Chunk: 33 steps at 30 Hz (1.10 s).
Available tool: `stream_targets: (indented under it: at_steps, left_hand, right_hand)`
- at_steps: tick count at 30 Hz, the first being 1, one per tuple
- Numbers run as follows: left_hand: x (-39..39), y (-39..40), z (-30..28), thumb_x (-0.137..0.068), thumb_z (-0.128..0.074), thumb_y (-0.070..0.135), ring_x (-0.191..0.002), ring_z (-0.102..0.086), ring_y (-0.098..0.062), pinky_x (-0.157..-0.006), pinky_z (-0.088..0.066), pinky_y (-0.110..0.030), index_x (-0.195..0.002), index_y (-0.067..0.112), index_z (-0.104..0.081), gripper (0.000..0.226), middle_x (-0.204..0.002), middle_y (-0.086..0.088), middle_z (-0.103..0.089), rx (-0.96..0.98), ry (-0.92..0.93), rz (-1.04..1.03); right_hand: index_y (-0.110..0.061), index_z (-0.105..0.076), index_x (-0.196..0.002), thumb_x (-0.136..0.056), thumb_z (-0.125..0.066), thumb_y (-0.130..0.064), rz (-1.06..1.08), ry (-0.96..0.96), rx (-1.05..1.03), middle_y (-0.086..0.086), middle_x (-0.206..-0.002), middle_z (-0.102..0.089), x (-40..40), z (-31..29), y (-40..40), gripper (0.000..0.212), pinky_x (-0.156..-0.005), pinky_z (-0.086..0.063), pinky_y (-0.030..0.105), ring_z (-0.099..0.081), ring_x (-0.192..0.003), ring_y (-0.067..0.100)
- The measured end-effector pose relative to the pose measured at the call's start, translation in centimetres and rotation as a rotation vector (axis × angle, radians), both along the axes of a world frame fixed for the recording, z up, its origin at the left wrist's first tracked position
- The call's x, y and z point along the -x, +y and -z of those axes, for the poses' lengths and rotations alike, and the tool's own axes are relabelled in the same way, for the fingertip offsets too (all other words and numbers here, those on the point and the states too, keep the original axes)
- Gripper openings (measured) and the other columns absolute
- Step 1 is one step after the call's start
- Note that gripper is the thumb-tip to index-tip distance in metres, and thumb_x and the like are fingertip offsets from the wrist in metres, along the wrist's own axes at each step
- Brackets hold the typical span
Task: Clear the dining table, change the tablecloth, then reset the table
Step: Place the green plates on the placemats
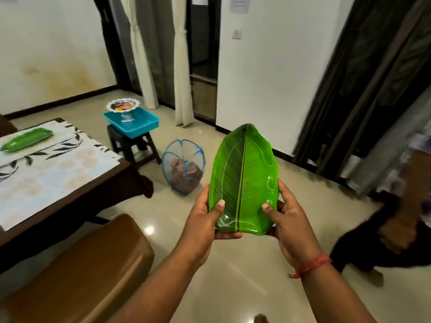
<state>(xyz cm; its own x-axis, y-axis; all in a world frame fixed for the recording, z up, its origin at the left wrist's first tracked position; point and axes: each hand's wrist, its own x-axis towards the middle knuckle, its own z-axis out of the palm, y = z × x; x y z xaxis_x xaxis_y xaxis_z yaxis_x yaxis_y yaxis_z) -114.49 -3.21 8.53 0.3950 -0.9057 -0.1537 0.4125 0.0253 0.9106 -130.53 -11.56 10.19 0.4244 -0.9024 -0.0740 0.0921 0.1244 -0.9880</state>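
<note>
Two green leaf-shaped plates show: one [245, 180] gripped at its near end by both the left hand [205, 220] and right hand [289, 224] above the floor, right of the dining table [93, 183], the second [26, 139] lying on that table's one leaf-printed tablecloth [53, 169].

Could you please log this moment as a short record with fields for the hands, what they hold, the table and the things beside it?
left hand: grips held plate's near left edge
right hand: grips its near right edge
held plate: green, leaf-shaped, above the floor
table: patterned tablecloth, second green plate on it
stool: carries blue tray
mesh basket: on floor, holds cloth
</note>
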Motion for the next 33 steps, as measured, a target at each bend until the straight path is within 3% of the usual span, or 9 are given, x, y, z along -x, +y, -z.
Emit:
stream_targets:
  at_steps: [6,9,13,16,21,29,33]
  left_hand:
    - [-7.3,-9.7,1.7,-0.102,-0.05,0.013,-0.098,-0.071,-0.038,-0.062,-0.06,-0.049,-0.135,0.031,-0.051,0.038,-0.126,-0.004,-0.066,-0.057,0.064,-0.308]
    - [-10.8,-12.7,1.9,-0.102,-0.05,0.013,-0.091,-0.072,-0.036,-0.059,-0.06,-0.045,-0.13,0.033,-0.054,0.035,-0.12,-0.005,-0.069,-0.077,0.084,-0.451]
    - [-16.7,-15.6,3.0,-0.101,-0.05,0.013,-0.095,-0.072,-0.039,-0.062,-0.061,-0.048,-0.134,0.029,-0.051,0.036,-0.124,-0.009,-0.067,-0.078,0.144,-0.635]
    - [-23.5,-17.6,5.0,-0.102,-0.05,0.014,-0.098,-0.07,-0.041,-0.067,-0.061,-0.052,-0.135,0.026,-0.049,0.036,-0.126,-0.011,-0.066,-0.074,0.171,-0.767]
    - [-35.0,-19.6,8.2,-0.103,-0.047,0.007,-0.097,-0.071,-0.041,-0.068,-0.06,-0.054,-0.132,0.026,-0.05,0.035,-0.128,-0.012,-0.064,-0.103,0.288,-0.923]
    - [-52.2,-19.1,10.4,-0.102,-0.042,-0.002,-0.102,-0.068,-0.041,-0.066,-0.059,-0.053,-0.134,0.024,-0.043,0.041,-0.128,-0.007,-0.058,-0.124,0.411,-1.232]
    - [-58.3,-17.1,12.9,-0.1,-0.045,-0.005,-0.101,-0.068,-0.036,-0.074,-0.058,-0.062,-0.13,0.023,-0.045,0.04,-0.124,-0.007,-0.061,-0.21,0.42,-1.377]
  right_hand:
    - [-0.038,-0.049,-0.138,-0.096,-0.05,0.008,-0.286,-0.005,-0.066,0.002,-0.121,-0.07,-10.9,1.6,-14.0,0.062,-0.074,-0.061,0.05,-0.067,-0.111,0.025]
    - [-0.036,-0.052,-0.135,-0.096,-0.052,0.007,-0.392,0.019,-0.095,0.002,-0.116,-0.072,-16.6,1.6,-18.5,0.058,-0.063,-0.06,0.039,-0.069,-0.107,0.026]
    - [-0.035,-0.059,-0.122,-0.094,-0.053,0.009,-0.54,0.029,-0.101,-0.003,-0.116,-0.072,-25.8,3.3,-22.5,0.053,-0.078,-0.06,0.049,-0.069,-0.107,0.021]
    - [-0.033,-0.058,-0.119,-0.094,-0.053,0.009,-0.677,0.071,-0.095,-0.011,-0.113,-0.072,-34.4,5.4,-25.1,0.049,-0.079,-0.06,0.046,-0.07,-0.102,0.013]
    - [-0.027,-0.057,-0.118,-0.096,-0.051,0.008,-0.81,0.201,-0.165,0.006,-0.116,-0.07,-47.8,8.6,-27.1,0.042,-0.073,-0.061,0.044,-0.07,-0.102,0.029]
    - [-0.024,-0.055,-0.124,-0.094,-0.045,0.016,-1.069,0.358,-0.174,0.007,-0.107,-0.069,-70.1,11.2,-26.5,0.051,-0.069,-0.059,0.042,-0.072,-0.089,0.021]
    - [-0.019,-0.058,-0.125,-0.09,-0.044,0.019,-1.232,0.436,-0.149,0.012,-0.11,-0.069,-79.5,14.5,-24.6,0.054,-0.073,-0.06,0.046,-0.071,-0.095,0.031]
